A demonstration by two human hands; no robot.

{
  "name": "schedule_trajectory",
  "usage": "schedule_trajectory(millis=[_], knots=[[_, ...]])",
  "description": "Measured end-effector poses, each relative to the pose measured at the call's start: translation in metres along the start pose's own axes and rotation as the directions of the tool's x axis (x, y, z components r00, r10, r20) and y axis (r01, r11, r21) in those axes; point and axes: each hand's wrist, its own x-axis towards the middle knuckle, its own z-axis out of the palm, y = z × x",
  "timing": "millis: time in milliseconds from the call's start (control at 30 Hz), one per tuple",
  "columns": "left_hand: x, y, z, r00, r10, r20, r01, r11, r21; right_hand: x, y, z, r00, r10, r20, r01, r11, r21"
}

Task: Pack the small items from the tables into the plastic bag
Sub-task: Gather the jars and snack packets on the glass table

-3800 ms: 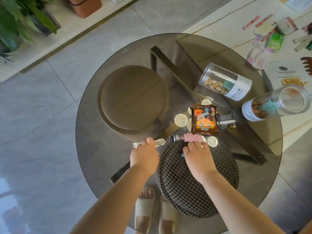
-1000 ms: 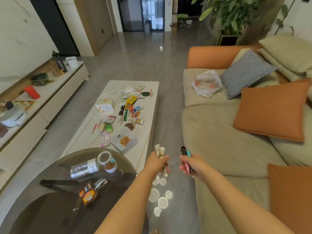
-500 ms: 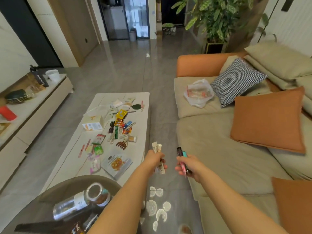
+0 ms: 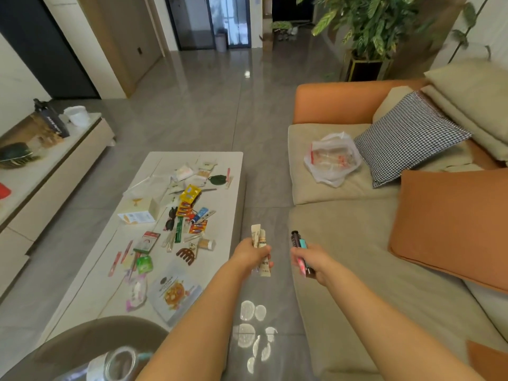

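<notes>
Two loads are in transit: my left hand [image 4: 251, 253] grips pale sachets [image 4: 261, 244] and my right hand [image 4: 309, 259] grips slim tubes [image 4: 299, 244]. Next I judge both must cross to the bag [image 4: 331, 159], lying open-mouthed on the far sofa [image 4: 343, 229] seat at right. Many items remain on the white table [image 4: 233, 166] at left, above grey floor tile.

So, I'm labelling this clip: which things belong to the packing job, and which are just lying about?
Job:
plastic bag on the sofa
sachets in left hand
pens in right hand
small items on coffee table

Lying about:
checked cushion
orange cushion
plant
</notes>
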Motion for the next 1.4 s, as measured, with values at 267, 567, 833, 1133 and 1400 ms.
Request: schedule_trajectory(millis=[267,567,833,1133,1400], knots=[[0.082,0.056,-0.016,1.0,-0.021,0.011,0.021,1.0,0.017,0.067,-0.059,0.002,1.0,-0.002,-0.008,0.002,1.0,0.01],[0.178,0.126,-0.054,0.996,-0.054,0.068,0.047,0.993,0.105,0.136,-0.128,0.02,0.998,0.042,-0.053,-0.031,0.982,0.184],[0.257,0.168,-0.047,0.979,-0.176,0.102,0.172,0.984,0.045,0.204,-0.173,0.009,0.996,0.069,-0.055,-0.055,0.971,0.231],[0.347,0.232,-0.019,0.969,-0.222,0.111,0.217,0.974,0.06,0.302,-0.239,-0.037,0.994,0.094,-0.061,-0.08,0.977,0.197],[0.418,0.287,0.002,0.961,-0.247,0.124,0.248,0.969,0.006,0.364,-0.288,-0.055,0.987,0.108,-0.122,-0.074,0.964,0.254]])
